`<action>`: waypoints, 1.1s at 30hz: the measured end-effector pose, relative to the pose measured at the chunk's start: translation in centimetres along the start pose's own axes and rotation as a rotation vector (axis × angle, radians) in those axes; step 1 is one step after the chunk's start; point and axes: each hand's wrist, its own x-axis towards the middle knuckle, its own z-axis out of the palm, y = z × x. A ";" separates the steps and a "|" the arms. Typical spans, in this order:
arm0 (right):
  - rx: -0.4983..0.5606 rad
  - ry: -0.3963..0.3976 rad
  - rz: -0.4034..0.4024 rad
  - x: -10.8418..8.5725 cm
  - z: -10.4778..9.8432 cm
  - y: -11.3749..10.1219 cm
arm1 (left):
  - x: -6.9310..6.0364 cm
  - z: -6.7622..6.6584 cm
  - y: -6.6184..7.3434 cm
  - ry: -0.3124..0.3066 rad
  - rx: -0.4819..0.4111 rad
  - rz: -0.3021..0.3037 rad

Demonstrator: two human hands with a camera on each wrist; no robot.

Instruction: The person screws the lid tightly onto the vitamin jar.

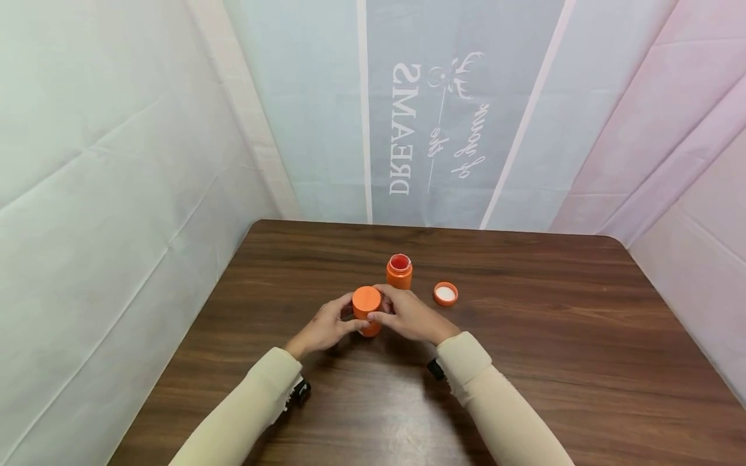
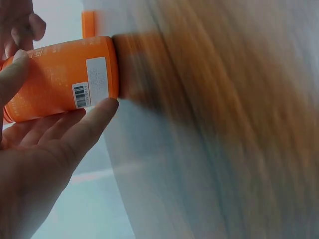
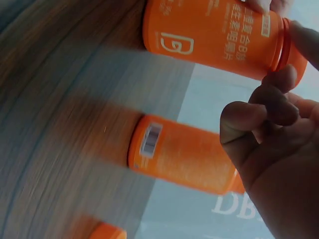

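An orange bottle point(image 2: 55, 79) with a barcode label stands upright on the table between the two hands. My left hand point(image 1: 325, 327) holds its body, thumb on one side and fingers round the other. At the top, my right hand point(image 1: 412, 316) pinches the orange cap point(image 1: 366, 299) between thumb and fingers; the cap sits on the bottle. Just behind is a second orange bottle point(image 1: 399, 279), upright, its mouth uncovered and its inside red. A loose orange cap point(image 1: 445, 294) lies to the right, white inside facing up.
The dark wood-grain table point(image 1: 553, 336) carries these things. A pale printed curtain point(image 1: 326, 110) hangs along its far edge, and a white cloth point(image 1: 116, 213) hangs at the left. Both sleeves point(image 1: 495, 401) reach in from the near side.
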 end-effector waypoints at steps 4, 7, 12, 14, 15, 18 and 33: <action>-0.017 -0.017 0.025 1.5 0.7 -0.2 | 0.0 -1.2 -0.7 0.024 0.012 0.003; -0.040 -0.030 0.039 2.7 1.2 -0.5 | 0.0 -2.2 -1.2 0.044 0.019 -0.010; -0.063 -0.062 0.079 4.2 1.6 -1.1 | 0.0 -3.3 -1.9 0.055 0.018 -0.059; -0.078 -0.074 0.091 4.7 1.8 -1.2 | 0.1 -3.6 -2.1 0.064 0.015 -0.070; -0.085 -0.079 0.098 4.9 1.9 -1.3 | 0.1 -3.7 -2.2 0.070 0.012 -0.073; -0.089 -0.093 0.116 5.6 2.2 -1.5 | 0.1 -4.0 -2.4 0.087 -0.012 -0.089; -0.090 -0.126 0.201 6.7 2.3 -2.4 | 0.2 -5.4 -2.4 0.088 -0.063 -0.131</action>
